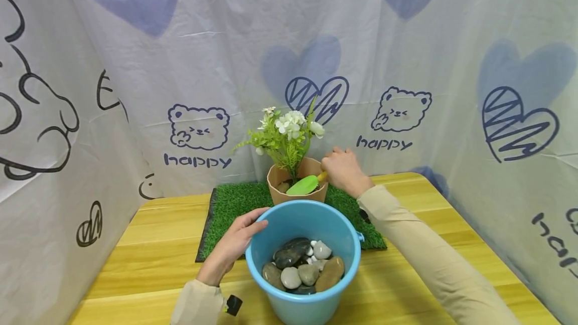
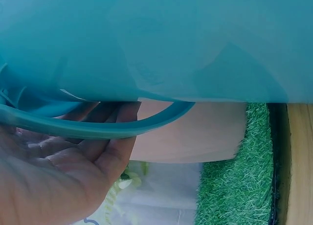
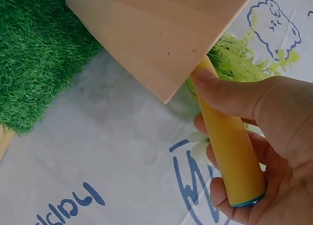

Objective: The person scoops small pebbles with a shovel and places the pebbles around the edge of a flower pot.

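Observation:
A light-blue bucket (image 1: 303,299) stands at the front, holding grey, brown, black and white stones (image 1: 309,274). My left hand (image 1: 239,237) grips its left rim; in the left wrist view, the bucket's handle (image 2: 93,131) crosses in front of the fingers. My right hand (image 1: 344,168) holds a garden trowel by its yellow handle (image 3: 229,151). The trowel's green blade (image 1: 303,185) is over the inside of a beige flower pot (image 1: 276,195). In the pot, white flowers (image 1: 291,124) with green leaves rise behind the blade. A stone (image 1: 283,187) lies inside at the left.
The pot stands on a green artificial grass mat (image 1: 241,195) laid on the wooden table (image 1: 158,245). A printed white curtain (image 1: 253,9) closes off the back and sides. The bucket stands close in front of the pot, overlapping the mat in the head view.

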{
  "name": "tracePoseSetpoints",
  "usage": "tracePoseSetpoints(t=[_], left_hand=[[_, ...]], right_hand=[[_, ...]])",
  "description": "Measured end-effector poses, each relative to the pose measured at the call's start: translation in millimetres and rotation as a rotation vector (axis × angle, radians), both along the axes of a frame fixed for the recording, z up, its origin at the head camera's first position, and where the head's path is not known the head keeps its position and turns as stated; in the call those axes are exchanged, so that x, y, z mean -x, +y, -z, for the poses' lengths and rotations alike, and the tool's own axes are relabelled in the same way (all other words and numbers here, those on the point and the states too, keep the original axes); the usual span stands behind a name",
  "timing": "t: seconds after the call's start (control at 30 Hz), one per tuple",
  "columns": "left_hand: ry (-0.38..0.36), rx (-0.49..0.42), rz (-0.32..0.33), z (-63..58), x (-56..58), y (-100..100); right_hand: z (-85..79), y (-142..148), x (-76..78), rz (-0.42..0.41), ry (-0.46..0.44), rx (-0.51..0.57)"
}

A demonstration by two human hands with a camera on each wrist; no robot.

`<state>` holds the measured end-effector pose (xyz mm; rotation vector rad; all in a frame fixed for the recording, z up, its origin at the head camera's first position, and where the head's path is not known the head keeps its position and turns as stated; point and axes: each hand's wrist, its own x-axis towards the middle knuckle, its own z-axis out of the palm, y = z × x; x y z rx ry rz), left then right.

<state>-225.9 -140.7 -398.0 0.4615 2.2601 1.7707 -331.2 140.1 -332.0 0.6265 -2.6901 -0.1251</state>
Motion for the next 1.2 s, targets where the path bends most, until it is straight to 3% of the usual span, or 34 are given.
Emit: tracePoseSetpoints(t=[0.77, 1.2], left_hand=[[-0.003, 0.009, -0.014, -1.3, -1.8, 1.3], [-0.010, 0.019, -0.019, 0.1, -0.5, 0.3]], right_hand=[[8.0, 0.4, 5.1, -0.006, 0.040, 0.022], [8.9, 14.5, 2.8, 0.031, -0.066, 0.096]])
